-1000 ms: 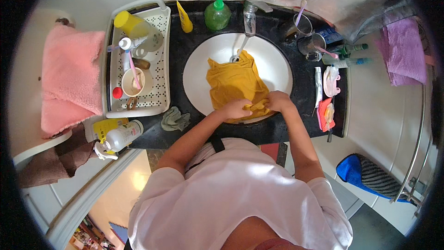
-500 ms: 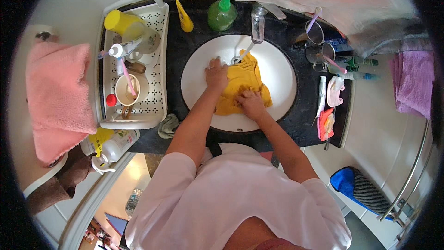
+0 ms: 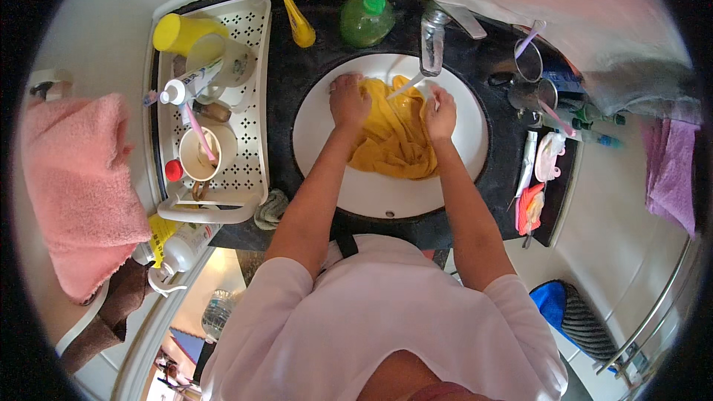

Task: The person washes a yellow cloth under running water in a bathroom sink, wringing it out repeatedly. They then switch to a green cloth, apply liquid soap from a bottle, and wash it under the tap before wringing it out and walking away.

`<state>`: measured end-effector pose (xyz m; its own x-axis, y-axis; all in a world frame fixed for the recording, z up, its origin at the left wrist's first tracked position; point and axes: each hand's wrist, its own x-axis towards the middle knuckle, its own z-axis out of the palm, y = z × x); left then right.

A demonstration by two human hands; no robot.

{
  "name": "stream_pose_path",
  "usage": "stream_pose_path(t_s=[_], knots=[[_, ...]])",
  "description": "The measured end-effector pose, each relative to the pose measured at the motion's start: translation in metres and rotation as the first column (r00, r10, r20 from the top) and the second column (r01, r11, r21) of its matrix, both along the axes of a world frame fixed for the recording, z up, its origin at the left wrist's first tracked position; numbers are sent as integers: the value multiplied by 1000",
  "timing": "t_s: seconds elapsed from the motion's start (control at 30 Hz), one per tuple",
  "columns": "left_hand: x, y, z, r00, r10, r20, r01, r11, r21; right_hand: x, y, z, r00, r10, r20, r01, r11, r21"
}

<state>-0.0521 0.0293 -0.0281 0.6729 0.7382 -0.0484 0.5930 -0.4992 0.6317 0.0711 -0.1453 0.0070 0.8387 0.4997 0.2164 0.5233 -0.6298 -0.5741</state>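
A wet yellow cloth [image 3: 394, 150] lies bunched in the white oval sink [image 3: 464, 160]. Water runs in a thin stream from the metal faucet [image 3: 432, 48] onto its upper part. At the cloth's upper left edge my left hand [image 3: 349, 104] is closed on the fabric, its fingertips partly hidden. My right hand [image 3: 442, 115] grips the cloth's right edge, thumb and fingers bent around it. The drain is covered by the cloth.
Behind the sink stand a green pump bottle [image 3: 368, 18] and a yellow tube [image 3: 298, 24]. A white basket [image 3: 256, 126] of cups and toothpaste sits left, near a grey rag [image 3: 271, 209]. On the right are cups [image 3: 529, 61] and a white tube [image 3: 526, 162].
My right hand has moved up from the cloth's lower middle to its right edge. My left hand stays at the left side. The cloth is spread wider and now covers the drain.
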Motion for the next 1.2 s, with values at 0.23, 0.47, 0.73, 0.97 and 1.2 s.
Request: stream_pose_path(t_s=[0.23, 0.47, 0.73, 0.97, 1.2], knots=[[-2, -27, 21, 970, -243, -6, 243, 967, 73, -14, 24, -34, 716, -33, -698, -33, 996, -80], [-3, -19, -13, 954, -290, 81, 291, 957, -9, -4, 12, 54, 174, 648, -741, 791, 356, 497], [13, -77, 63, 763, -191, 618, 503, 776, -381, -28, 42, 15, -27, 422, -906, 883, 435, 176], [43, -26, 14, 961, 228, 156, -188, 953, -239, -49, 82, 16, -83, 447, -891, 869, 470, 155], [40, -81, 83, 976, -84, 199, 154, 916, -369, -22, 58, -24, -32, 575, -818, 828, 473, 300]])
